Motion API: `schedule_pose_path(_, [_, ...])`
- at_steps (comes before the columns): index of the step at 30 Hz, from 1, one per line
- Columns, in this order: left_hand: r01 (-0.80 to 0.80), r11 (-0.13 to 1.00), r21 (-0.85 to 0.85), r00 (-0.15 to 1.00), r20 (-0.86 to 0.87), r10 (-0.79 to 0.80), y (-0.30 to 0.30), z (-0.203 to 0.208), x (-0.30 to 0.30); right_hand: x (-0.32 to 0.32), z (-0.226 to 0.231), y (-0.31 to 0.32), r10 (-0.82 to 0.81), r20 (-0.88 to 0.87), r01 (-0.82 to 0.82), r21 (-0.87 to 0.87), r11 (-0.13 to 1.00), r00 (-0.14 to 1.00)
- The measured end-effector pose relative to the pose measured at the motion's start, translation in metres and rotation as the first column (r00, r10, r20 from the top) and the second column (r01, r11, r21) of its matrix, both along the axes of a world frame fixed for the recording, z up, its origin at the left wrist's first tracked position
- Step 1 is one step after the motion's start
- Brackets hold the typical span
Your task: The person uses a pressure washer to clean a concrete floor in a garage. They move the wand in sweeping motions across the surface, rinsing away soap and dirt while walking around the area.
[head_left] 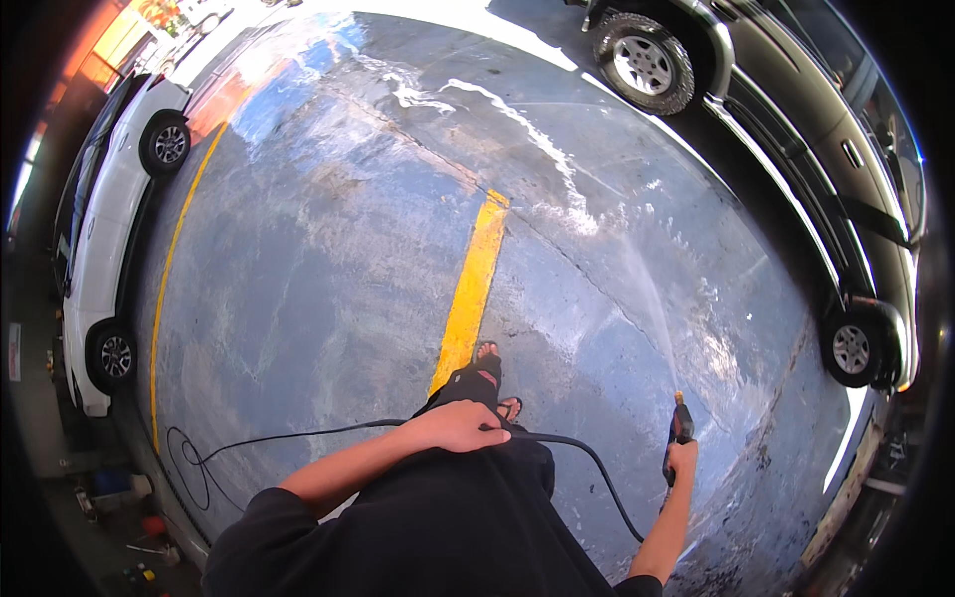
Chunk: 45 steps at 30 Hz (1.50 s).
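Note:
My right hand is closed round the grip of a black pressure-washer spray gun with a brass-coloured tip. A thin fan of water leaves the tip and runs forward to the wet floor. In front of my waist, my left hand is closed on a black hose, its fingers partly hidden. From there the hose hangs in a curve toward my right forearm; on the other side it stretches left to a loose loop on the floor.
White foam streaks the worn blue-grey floor ahead. A yellow stripe runs forward from my sandalled feet. A white car stands at left, a dark SUV at right. Assorted items lie at lower left.

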<state>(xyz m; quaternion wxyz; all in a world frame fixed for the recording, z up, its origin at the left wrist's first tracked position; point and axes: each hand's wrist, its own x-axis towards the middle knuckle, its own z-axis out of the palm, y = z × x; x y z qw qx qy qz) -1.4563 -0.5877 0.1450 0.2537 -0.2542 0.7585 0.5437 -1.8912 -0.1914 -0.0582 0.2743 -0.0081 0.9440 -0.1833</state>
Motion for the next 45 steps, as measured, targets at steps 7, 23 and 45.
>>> schedule_pose_path(7, [-0.141,0.987,-0.075,0.99,-0.017,0.14,-0.056,-0.031,-0.058,-0.085,0.0,-0.091,0.112,0.404,-0.117,-0.012,0.993,0.908])
schedule_pose_path(23, [-0.233,0.966,-0.113,0.969,-0.111,0.221,-0.281,-0.029,-0.244,-0.274,0.034,-0.318,0.33,0.39,-0.372,0.036,0.927,0.86])
schedule_pose_path(45, [-0.629,0.744,-0.224,0.76,0.022,0.649,-0.424,-0.018,-0.479,-0.579,-0.024,-0.763,0.671,0.049,-0.673,0.087,0.735,0.74])
